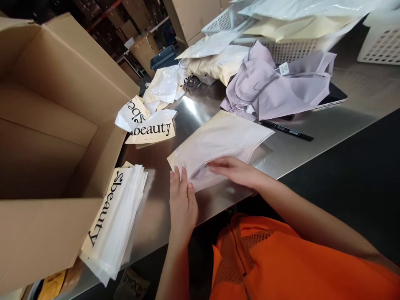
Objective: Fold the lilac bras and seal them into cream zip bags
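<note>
A pale, flat mailing bag (218,137) lies on the metal table in front of me, with a lavender tint showing through it. My left hand (183,200) rests on its near left corner, fingers stretched out flat. At the bag's curved, parted edge is my right hand (233,168), thumb and fingers close together on the film; the exact grip is partly hidden. Just beyond the bag lies a crumpled lavender garment (275,87) with white tags. A black marker (287,130) sits to the right of the bag.
A large open cardboard box (71,62) stands at the left. Beside it is a stack of printed mailing bags (115,221). More printed packages (153,129) lie farther back. White baskets (381,46) line the far side, and the metal table's near edge (337,148) runs diagonally.
</note>
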A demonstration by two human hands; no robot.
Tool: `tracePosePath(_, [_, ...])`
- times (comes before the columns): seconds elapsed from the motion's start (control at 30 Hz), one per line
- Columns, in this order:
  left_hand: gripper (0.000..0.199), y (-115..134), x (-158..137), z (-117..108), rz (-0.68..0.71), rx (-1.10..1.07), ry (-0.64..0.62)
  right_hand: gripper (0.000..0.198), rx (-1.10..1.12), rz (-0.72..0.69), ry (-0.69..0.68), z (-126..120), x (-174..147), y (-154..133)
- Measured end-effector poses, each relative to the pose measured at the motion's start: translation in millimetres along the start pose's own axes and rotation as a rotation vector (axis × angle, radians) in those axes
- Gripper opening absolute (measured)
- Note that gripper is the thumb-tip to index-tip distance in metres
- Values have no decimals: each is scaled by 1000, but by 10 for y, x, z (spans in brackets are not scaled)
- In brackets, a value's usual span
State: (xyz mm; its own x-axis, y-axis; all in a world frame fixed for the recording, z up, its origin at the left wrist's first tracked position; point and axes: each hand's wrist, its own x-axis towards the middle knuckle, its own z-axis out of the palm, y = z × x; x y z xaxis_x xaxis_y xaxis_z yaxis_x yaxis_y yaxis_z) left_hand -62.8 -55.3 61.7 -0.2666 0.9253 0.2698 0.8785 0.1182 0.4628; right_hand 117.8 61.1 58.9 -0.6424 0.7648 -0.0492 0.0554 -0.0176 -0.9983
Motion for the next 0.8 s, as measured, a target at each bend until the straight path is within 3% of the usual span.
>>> tracePosePath(0.07, [50,-3,79,-93,-14,-27,10,49,-354,116,-6,-147,-414,95])
tracePosePath(0.13, [50,33,144,-149,-21,-40,22,60,-748,318,56,-281,-799,271])
tracePosePath(0.2, [50,96,196,-165,-38,-51,30,58,-907,476,105,-352,-1054,509])
tracePosePath(0.23, [50,129,214,-164,-45,-56,34,58,-890,479,94,-358,-1121,630])
tracePosePath(0.33, [50,189,224,-146,-42,-62,39,46,-627,269,-55,-299,-1144,844])
tracePosePath(0.4, [49,176,185,-133,-18,-51,29,36,-494,183,-179,-256,-1099,784])
tracePosePath(0.5, [46,104,68,-91,2,-35,9,37,-318,222,-320,-238,-994,500])
tracePosePath(0.57, [46,66,-27,-29,9,-50,-10,32,-77,279,-332,-223,-824,340])
tracePosePath(0.63, [47,57,-123,52,21,-69,-39,28,191,335,-146,-171,-538,273])
tracePosePath(0.73, [48,60,-281,149,69,-60,-92,14,466,275,287,-58,-56,285])
tracePosePath(0.8, [51,25,-408,168,95,-78,-74,4,470,183,371,-18,127,299])
